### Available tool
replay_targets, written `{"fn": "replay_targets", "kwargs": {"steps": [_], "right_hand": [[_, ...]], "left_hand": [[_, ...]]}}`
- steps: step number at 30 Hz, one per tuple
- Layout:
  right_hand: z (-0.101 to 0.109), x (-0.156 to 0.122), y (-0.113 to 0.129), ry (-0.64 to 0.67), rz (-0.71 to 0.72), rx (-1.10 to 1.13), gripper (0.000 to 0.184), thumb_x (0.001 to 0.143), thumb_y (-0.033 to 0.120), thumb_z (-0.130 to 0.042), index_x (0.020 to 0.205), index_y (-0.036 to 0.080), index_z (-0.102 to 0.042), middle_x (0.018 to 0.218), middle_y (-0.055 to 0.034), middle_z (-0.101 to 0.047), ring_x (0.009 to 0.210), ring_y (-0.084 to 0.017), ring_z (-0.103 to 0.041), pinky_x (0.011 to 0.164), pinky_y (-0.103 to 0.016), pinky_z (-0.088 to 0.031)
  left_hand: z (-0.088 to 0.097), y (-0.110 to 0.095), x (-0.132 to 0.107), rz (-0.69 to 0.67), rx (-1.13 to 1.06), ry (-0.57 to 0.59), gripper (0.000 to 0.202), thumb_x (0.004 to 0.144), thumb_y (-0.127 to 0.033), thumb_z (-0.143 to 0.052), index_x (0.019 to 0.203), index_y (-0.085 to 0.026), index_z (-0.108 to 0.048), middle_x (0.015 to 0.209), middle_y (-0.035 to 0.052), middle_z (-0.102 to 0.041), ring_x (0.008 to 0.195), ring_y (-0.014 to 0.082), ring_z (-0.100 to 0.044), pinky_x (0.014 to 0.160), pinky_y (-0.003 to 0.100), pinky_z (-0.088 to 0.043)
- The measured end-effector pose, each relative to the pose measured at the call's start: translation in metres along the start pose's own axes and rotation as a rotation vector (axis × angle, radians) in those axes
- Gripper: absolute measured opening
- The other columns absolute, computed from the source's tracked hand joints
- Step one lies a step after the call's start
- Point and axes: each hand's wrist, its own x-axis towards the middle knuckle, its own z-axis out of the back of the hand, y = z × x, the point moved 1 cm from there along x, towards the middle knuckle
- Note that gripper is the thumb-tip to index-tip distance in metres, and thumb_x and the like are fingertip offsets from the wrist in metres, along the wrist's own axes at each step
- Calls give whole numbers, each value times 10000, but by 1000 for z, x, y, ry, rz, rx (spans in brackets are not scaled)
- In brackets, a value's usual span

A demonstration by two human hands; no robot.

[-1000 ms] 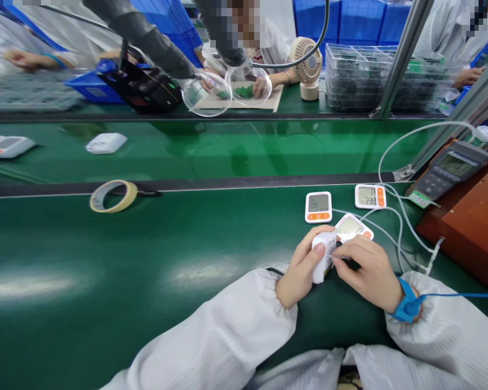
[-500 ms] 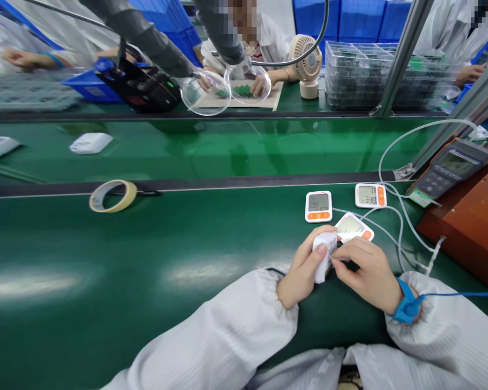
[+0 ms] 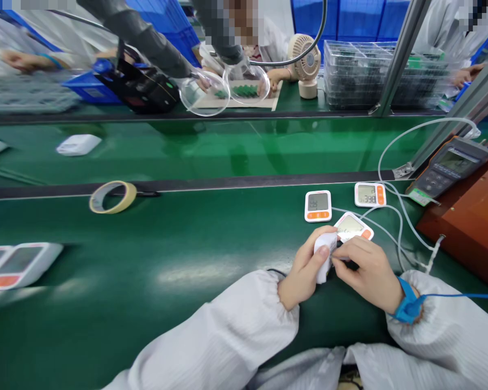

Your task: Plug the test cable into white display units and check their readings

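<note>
My left hand [image 3: 303, 271] is wrapped round a small white device [image 3: 324, 255] held on its edge above the green belt [image 3: 187, 238]. My right hand [image 3: 368, 271] pinches at the device's right side, fingers closed; what it pinches is hidden. Just behind the hands a white monitor with orange buttons [image 3: 353, 226] lies tilted. Two more such monitors, one at the left [image 3: 318, 206] and one at the right [image 3: 370, 194], lie flat behind it, with grey tubes [image 3: 398, 227] running to them. A blue wrist strap [image 3: 406, 303] is on my right wrist.
A roll of tape [image 3: 113, 196] lies at the belt's edge. Another monitor [image 3: 12, 265] is on the near belt at far left, and a white unit [image 3: 78, 144] on the far belt. A meter [image 3: 447, 168] and an orange box [image 3: 467, 222] stand right. People work across the line.
A monitor has come into view on the near belt at far left. The white unit on the far belt has moved left. My hands have barely shifted on the white device.
</note>
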Motion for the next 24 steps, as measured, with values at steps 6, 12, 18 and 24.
{"fn": "replay_targets", "kwargs": {"steps": [6, 12, 18, 24], "right_hand": [[3, 2, 3, -45, 3, -23, 124, 917, 129, -540, 870, 212, -620, 821, -24, -670, 780, -174, -629, 716, -302, -498], [4, 0, 4, -81, -14, -9, 109, 896, 130, -558, 876, 214, -625, 788, -11, -661, 737, -160, -622, 676, -288, -502], [2, 0, 3, -86, -18, -12, 114, 889, 140, -550, 839, 214, -622, 745, -3, -648, 689, -149, -612, 650, -273, -498], [0, 0, 2, -61, -27, -28, 124, 901, 142, -536, 820, 212, -598, 710, 6, -615, 669, -143, -595, 623, -263, -467]], "left_hand": [[0, 0, 0, 54, -105, 4, 484, 903, -546, -550, 1205, -168, -574, 1151, 105, -633, 1060, 257, -572, 966, 364, -424], [0, 0, 0, 91, -202, -8, 466, 888, -526, -589, 1198, -179, -577, 1151, 101, -640, 1039, 248, -588, 917, 342, -450], [-1, 3, 0, 98, -213, 14, 475, 895, -545, -566, 1200, -182, -567, 1110, 98, -635, 997, 237, -588, 894, 342, -456], [-1, 4, 1, 81, -112, 11, 481, 914, -561, -521, 1194, -173, -564, 1098, 91, -627, 988, 228, -575, 894, 333, -447]]}}
